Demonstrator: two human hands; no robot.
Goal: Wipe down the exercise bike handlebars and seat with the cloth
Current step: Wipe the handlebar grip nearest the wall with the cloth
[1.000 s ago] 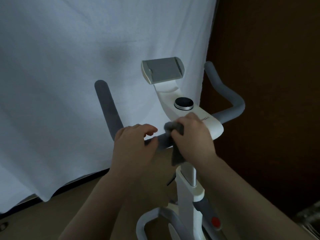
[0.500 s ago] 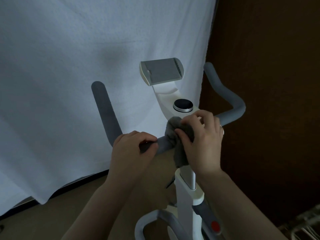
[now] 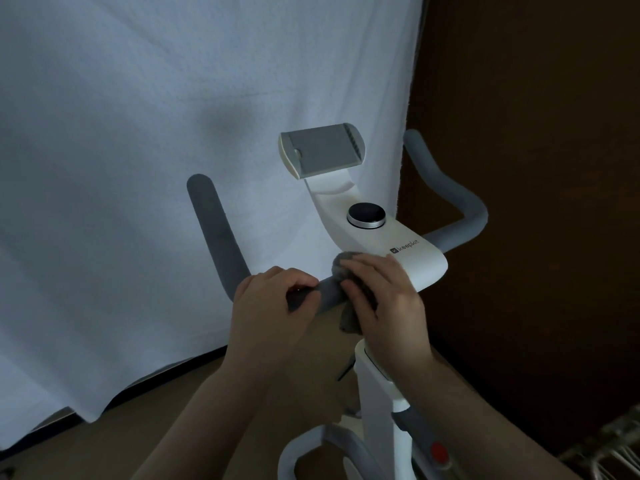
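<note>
There is a single view — a wide-angle camera worn on the person's head, looking forward and steeply down. It sits close above the grey foam-covered handlebars of the white exercise bike, near enough that both forearms enter from the bottom edge and fill the lower middle of the picture. The white centre console with its round black knob lies just right of centre, the grey tablet holder above it. The view faces a hanging white cloth sheet that fills the left and top; a dark brown wall takes the right side. The bike's white upright post runs down to the bottom edge — the wide lens bends lines near the borders.
</note>
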